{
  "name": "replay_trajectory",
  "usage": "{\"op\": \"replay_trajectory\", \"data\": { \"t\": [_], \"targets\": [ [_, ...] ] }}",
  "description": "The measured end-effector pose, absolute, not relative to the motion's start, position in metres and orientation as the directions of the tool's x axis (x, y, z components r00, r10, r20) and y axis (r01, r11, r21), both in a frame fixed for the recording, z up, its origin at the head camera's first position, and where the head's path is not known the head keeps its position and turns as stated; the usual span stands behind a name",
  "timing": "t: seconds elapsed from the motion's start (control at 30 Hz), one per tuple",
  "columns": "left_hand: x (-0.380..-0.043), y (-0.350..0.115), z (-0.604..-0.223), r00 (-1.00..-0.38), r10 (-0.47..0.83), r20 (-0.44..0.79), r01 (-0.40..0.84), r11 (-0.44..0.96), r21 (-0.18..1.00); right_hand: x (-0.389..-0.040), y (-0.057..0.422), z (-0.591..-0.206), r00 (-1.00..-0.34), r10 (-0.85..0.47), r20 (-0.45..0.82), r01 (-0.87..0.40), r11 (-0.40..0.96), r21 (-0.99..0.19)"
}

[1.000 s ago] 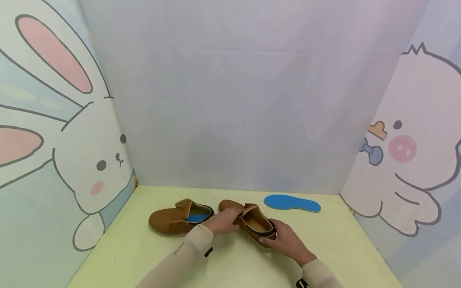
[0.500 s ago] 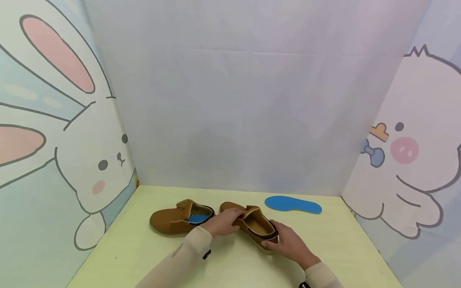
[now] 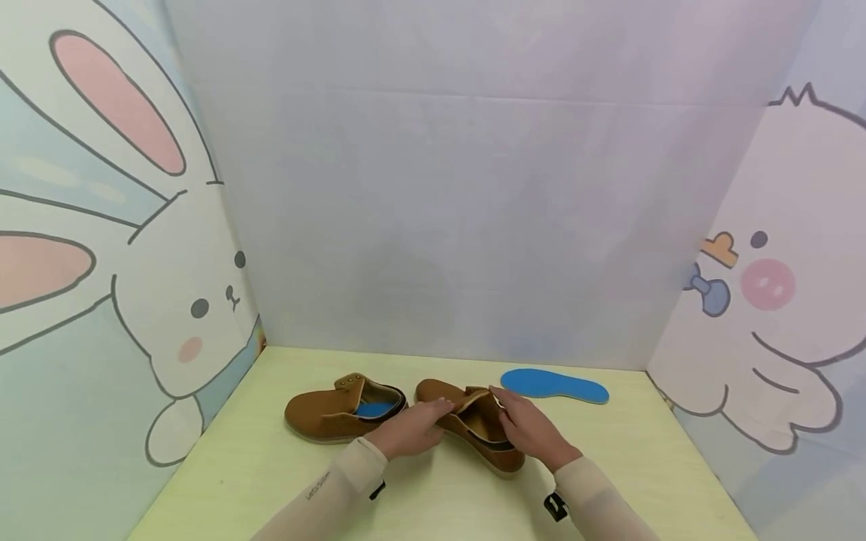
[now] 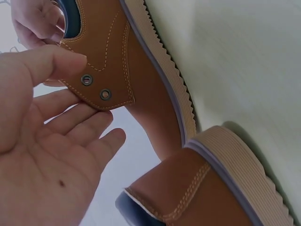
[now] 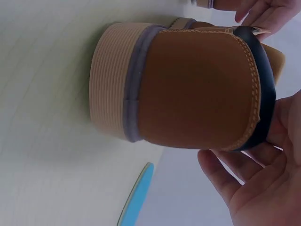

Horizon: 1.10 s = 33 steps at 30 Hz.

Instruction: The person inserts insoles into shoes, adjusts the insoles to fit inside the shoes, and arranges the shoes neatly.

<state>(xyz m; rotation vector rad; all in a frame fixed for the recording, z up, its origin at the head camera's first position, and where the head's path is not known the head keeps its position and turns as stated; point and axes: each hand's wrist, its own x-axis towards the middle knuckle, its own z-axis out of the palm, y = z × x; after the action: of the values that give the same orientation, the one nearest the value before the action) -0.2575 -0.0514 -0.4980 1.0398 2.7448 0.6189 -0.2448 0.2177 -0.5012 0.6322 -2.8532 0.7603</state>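
A brown lace-up shoe without laces stands on the table, toe pointing to the back left and heel toward me. My left hand pinches its near eyelet flap; in the left wrist view the thumb lies on the flap by two metal eyelets, fingers behind it. On the far side of the opening, my right hand grips the collar near the other flap. The right wrist view shows the heel with its dark padded collar, which hides the right fingertips. The inside of the shoe looks tan.
To the left stands the matching brown shoe, a blue insole showing inside it. Another blue insole lies flat at the back right. A pale back wall and cartoon-printed side walls enclose the pale yellow table.
My right hand has moved from the heel forward along the far side to the opening near the flap. The left hand stays at the near flap. The shoes have hardly moved.
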Motion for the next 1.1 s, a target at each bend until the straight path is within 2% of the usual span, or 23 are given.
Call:
{"op": "replay_trajectory", "data": {
  "t": [0.2,0.53,0.83,1.1],
  "targets": [
    [-0.25,-0.056,-0.499,-0.736,0.676,0.028,0.639,0.681,0.357,-0.251,0.217,-0.505,-0.903,-0.375,0.209,-0.429,0.775,-0.465],
    [-0.238,-0.057,-0.505,-0.739,0.672,0.04,0.637,0.679,0.364,-0.253,0.217,-0.506,-0.896,-0.397,0.197,-0.443,0.776,-0.449],
    [-0.231,-0.052,-0.513,-0.664,0.741,0.106,0.72,0.593,0.361,-0.257,0.216,-0.494,-0.938,-0.308,0.158,-0.346,0.817,-0.462],
    [-0.226,-0.057,-0.518,-0.641,0.755,0.136,0.762,0.607,0.224,-0.261,0.218,-0.504,-0.945,-0.304,0.122,-0.327,0.851,-0.411]
  ]
}}
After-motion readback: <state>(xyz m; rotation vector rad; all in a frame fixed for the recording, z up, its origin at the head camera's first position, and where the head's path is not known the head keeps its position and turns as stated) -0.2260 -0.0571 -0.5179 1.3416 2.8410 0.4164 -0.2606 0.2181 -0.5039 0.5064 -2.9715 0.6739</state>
